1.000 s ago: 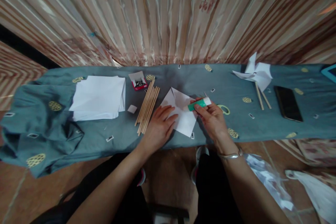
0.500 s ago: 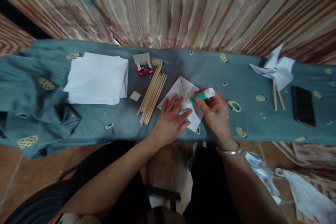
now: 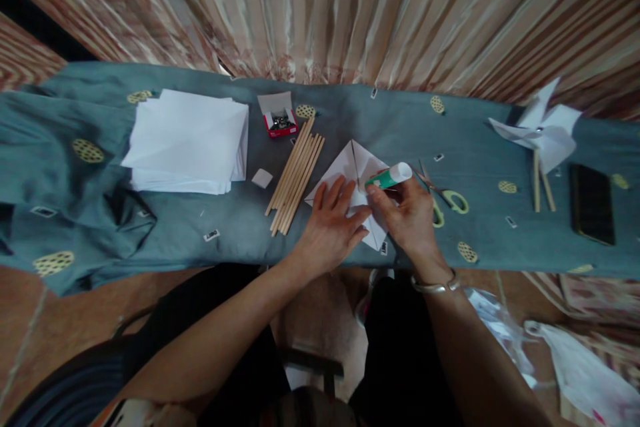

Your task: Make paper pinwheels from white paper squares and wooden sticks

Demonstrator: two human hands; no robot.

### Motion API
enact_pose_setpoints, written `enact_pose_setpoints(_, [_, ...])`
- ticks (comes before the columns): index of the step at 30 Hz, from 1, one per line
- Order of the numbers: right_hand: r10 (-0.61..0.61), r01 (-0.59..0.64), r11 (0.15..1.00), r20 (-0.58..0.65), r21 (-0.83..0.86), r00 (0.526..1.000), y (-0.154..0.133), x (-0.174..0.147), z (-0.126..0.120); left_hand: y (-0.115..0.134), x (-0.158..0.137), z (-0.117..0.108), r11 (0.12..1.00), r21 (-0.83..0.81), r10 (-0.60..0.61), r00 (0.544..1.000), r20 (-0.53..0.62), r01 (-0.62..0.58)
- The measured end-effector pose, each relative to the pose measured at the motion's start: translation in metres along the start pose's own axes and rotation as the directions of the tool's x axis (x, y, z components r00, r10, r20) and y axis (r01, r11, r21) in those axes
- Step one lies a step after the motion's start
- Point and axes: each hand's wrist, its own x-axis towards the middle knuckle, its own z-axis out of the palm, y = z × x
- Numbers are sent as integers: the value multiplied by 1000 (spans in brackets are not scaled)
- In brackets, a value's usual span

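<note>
A white square of paper (image 3: 341,165) with slits running in from its corners lies on the cloth-covered table. My left hand (image 3: 333,227) rests on it, fingers spread and pressing it flat. In my right hand (image 3: 413,217) is a green and white glue stick (image 3: 389,177), tilted, its lower end at the middle of the paper. The fingers hide whether that end touches. Just right of this hand lie scissors (image 3: 454,201) with pale green handles. Left of the paper is a bundle of wooden sticks (image 3: 296,180).
A stack of white paper (image 3: 187,140) lies at the left. Behind the sticks stands an open red box (image 3: 281,125) of small metal pieces, with a small white block (image 3: 262,178) nearby. A paper pinwheel (image 3: 547,130) and a phone (image 3: 593,205) are at the right.
The view has shifted slightly. My right hand has moved a little relative to the scissors, which now show more fully. The glue stick stays at the paper's middle; the left hand keeps its place.
</note>
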Motion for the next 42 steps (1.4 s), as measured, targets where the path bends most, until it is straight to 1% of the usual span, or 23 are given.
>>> enact_pose_setpoints(6, [-20,20,1000,-10,5,1000,1,0,3,0,0,1,1000,0,4,1000,-7,-4])
enact_pose_setpoints(22, [18,-18,1000,7,-14,1000,-3,-1,4,-1,0,3,1000,-6,-5,1000,-2,5])
enact_pose_setpoints(27, [-11,11,999,0,-39,1000,-5,-2,6,-1,-1,3,1000,-14,-4,1000,0,4])
enact_pose_setpoints(34, [-37,39,996,24,-75,999,-7,-2,5,-1,0,3,1000,-6,-6,1000,3,6])
enact_pose_setpoints(42, [-96,100,990,49,-100,994,-8,-4,3,-1,0,3,1000,-8,-10,1000,8,10])
